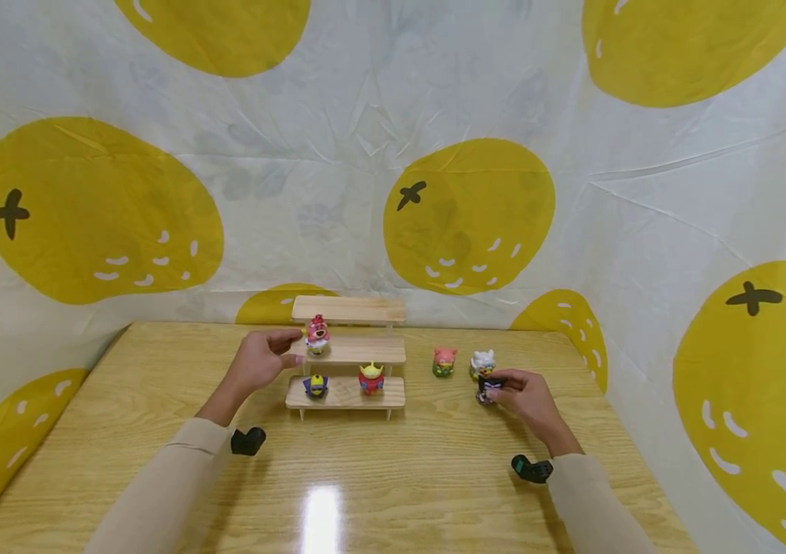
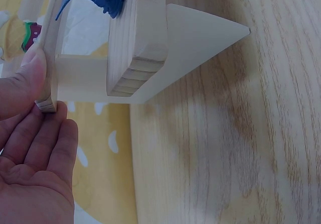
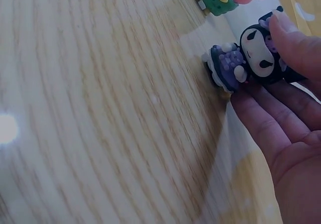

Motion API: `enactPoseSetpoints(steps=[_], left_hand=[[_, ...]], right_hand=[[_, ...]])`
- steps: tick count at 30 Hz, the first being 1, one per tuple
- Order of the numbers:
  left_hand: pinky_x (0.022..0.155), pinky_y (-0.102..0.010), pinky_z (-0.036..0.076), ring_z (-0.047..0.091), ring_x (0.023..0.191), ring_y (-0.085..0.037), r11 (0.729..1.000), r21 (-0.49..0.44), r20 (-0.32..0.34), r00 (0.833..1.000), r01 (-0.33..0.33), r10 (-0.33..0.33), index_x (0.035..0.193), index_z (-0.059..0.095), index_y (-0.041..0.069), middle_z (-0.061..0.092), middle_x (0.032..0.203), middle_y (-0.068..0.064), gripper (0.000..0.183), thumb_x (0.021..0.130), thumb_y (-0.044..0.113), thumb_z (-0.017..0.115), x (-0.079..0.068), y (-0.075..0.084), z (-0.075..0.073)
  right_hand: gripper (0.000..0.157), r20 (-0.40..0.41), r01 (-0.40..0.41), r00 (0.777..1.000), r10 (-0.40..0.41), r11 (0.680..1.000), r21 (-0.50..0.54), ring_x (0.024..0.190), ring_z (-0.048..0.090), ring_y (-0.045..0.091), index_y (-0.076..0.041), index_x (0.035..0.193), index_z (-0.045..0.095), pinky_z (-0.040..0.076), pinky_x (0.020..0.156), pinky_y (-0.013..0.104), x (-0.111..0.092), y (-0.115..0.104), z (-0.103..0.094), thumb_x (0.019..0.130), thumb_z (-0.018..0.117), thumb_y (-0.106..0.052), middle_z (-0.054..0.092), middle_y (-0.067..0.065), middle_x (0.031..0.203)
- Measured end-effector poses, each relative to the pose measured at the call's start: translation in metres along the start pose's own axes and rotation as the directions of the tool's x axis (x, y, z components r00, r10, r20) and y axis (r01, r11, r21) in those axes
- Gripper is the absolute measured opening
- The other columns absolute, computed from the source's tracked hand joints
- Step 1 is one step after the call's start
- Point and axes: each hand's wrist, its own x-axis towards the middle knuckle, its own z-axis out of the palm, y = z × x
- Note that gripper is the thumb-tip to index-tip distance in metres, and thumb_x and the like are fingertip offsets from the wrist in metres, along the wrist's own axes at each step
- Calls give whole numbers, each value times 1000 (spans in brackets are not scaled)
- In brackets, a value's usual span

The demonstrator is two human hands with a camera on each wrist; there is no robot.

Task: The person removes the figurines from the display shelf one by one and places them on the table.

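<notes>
A three-step wooden display stand (image 1: 365, 350) has a pink bear figurine (image 1: 318, 335) at the left of its middle step. On the bottom step are a blue-caped yellow figurine (image 1: 316, 386) and a red figurine with a yellow-green top (image 1: 371, 378). My left hand (image 1: 261, 360) grips the middle step's left end, thumb above and fingers below. At the right, my right hand (image 1: 527, 398) pinches a black-and-purple figurine (image 3: 258, 56) by its head, thumb against one side. Just behind it stands a white-topped figurine (image 1: 483, 362); a pink-and-green figurine (image 1: 444, 362) is to its left.
The wood-grain table (image 1: 434, 477) carries everything. A white cloth with large yellow fruit prints (image 1: 338, 215) hangs behind the stand and along both sides. A black wrist device (image 1: 248, 441) sits at my left cuff, another (image 1: 531, 469) at my right.
</notes>
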Motion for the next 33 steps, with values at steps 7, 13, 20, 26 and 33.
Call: enactPoseSetpoints(steps=[7,13,20,26,33], left_hand=[[114,-51,51,60,136,-41,1000,-13,3,1000,4,-4,143,61,-3,63,146,-23,48,97,9,73,-2,-1,-1],[114,-51,51,60,136,-41,1000,-15,-2,1000,7,-7,143,62,-2,63,146,-22,48,98,10,73,-3,-2,-3],[114,-51,51,60,136,-42,1000,-14,-2,1000,2,-2,142,62,-2,63,145,-22,48,97,10,74,-2,-3,-3],[114,-51,52,61,135,-40,1000,2,-3,1000,-5,5,142,63,-1,64,145,-21,48,97,12,75,-1,-3,-2],[113,-50,53,61,135,-39,1000,-8,1,1000,-8,8,143,62,-1,63,146,-20,48,97,11,74,-2,1,0]], right_hand=[[42,-36,18,999,-17,1000,16,98,72,1,10,129,67,61,83,15,-3,-5,-7,92,79,-6,70,32,127],[45,-92,19,996,-16,999,38,98,72,-3,13,133,63,63,86,17,-6,-15,-14,94,77,-7,67,34,132],[42,-162,19,987,-21,1000,-13,96,71,-8,6,133,67,61,87,13,-8,-27,-23,98,74,-15,69,27,132],[38,-199,35,979,-38,999,-20,93,72,-8,5,129,70,59,86,9,-8,-44,-21,97,75,-17,78,15,121],[35,-151,72,987,-62,996,59,94,75,-2,10,126,70,61,85,14,-7,-61,-5,96,75,-8,81,9,113]])
